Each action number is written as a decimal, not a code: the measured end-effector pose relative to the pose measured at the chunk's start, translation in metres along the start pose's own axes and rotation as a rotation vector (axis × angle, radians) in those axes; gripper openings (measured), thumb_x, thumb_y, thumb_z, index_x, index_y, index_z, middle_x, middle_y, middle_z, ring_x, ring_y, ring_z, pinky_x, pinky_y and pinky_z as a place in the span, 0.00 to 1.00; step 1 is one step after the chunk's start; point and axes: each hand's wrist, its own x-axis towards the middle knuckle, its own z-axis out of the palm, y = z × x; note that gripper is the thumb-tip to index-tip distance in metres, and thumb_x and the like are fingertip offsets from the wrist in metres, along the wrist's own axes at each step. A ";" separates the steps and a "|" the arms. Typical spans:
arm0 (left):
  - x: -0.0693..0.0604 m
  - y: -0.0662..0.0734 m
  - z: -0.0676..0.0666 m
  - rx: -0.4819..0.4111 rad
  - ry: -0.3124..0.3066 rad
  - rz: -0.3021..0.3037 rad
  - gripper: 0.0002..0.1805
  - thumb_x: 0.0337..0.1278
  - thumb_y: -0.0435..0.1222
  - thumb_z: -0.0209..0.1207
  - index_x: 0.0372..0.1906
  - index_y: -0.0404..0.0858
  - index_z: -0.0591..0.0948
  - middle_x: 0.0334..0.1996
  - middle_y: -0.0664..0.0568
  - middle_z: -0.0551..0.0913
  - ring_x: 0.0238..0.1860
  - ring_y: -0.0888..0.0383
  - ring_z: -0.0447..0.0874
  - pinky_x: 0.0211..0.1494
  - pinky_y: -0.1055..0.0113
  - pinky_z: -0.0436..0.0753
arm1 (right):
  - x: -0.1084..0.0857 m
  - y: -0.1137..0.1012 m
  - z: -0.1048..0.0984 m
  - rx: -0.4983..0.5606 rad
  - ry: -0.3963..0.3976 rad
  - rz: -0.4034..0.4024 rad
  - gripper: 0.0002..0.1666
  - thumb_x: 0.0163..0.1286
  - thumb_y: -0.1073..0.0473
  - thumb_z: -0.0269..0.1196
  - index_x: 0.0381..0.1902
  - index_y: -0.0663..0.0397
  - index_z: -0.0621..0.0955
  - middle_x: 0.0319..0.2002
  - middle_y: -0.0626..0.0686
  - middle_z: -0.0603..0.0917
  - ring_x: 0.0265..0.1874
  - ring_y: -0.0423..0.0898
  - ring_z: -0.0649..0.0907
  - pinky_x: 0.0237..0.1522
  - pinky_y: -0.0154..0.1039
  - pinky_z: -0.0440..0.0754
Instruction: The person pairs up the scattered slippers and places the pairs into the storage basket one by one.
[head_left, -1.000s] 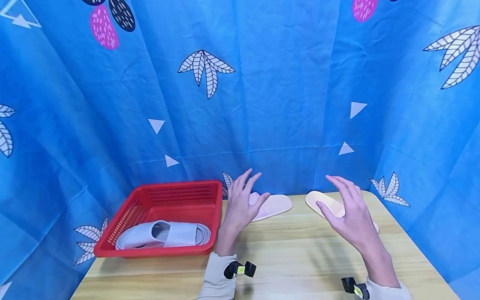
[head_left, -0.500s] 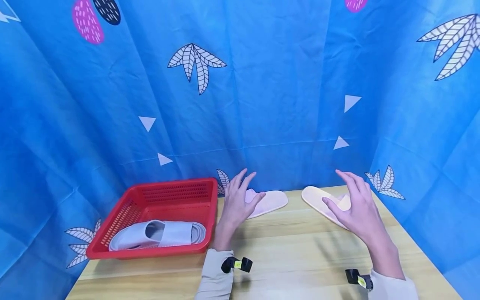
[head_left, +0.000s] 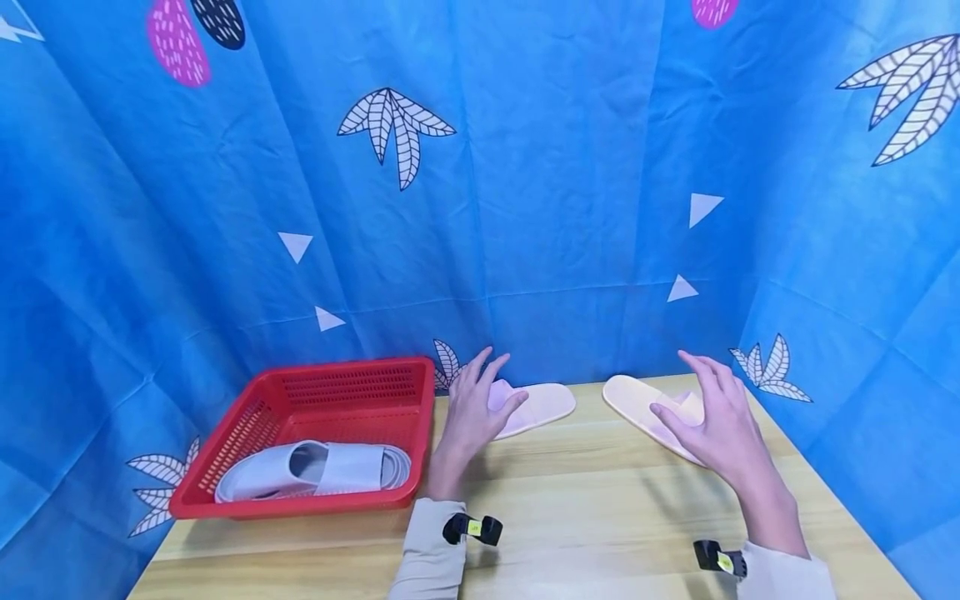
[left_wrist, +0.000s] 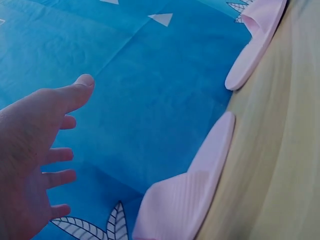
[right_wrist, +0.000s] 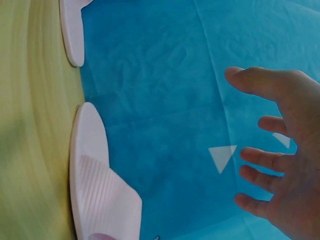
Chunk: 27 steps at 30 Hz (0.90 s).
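2 yellow labels [head_left: 474,528] on wrist straps [head_left: 455,529], print too tiny to read lol. Left hand [head_left: 472,408] hovering just right of red basket [head_left: 300,503], right hand [head_left: 720,425] way further right, fingers spread apart on both. Grey slippers [head_left: 352,468] inside basket, exact count unclear. 2 pale pink slippers [head_left: 551,403], ribbed uppers, on table [head_left: 585,500] right of basket. Blue leaf-print curtain [head_left: 555,208] behind basket.

The left hand [head_left: 471,417] and right hand [head_left: 723,429] are bare. A plain, pale left sleeve [head_left: 431,550] and matching right sleeve [head_left: 786,575] are worn. A black left wrist device [head_left: 456,528] and black right wrist device [head_left: 707,555] are also worn, each marked by a yellow-green label [head_left: 474,527].
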 end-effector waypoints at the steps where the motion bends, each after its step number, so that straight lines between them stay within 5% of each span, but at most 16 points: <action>1: -0.001 -0.001 0.001 0.000 -0.006 -0.005 0.38 0.64 0.59 0.62 0.75 0.49 0.71 0.78 0.44 0.62 0.77 0.42 0.59 0.72 0.31 0.58 | -0.001 0.002 0.001 0.000 -0.003 0.003 0.51 0.57 0.53 0.78 0.75 0.56 0.68 0.68 0.69 0.68 0.63 0.71 0.67 0.53 0.74 0.67; 27: -0.006 -0.020 0.031 0.003 -0.062 -0.078 0.40 0.61 0.59 0.65 0.73 0.45 0.74 0.75 0.40 0.65 0.76 0.36 0.59 0.71 0.29 0.56 | -0.012 0.041 0.016 -0.056 -0.132 0.117 0.56 0.58 0.46 0.77 0.76 0.59 0.64 0.69 0.72 0.64 0.62 0.72 0.64 0.54 0.74 0.66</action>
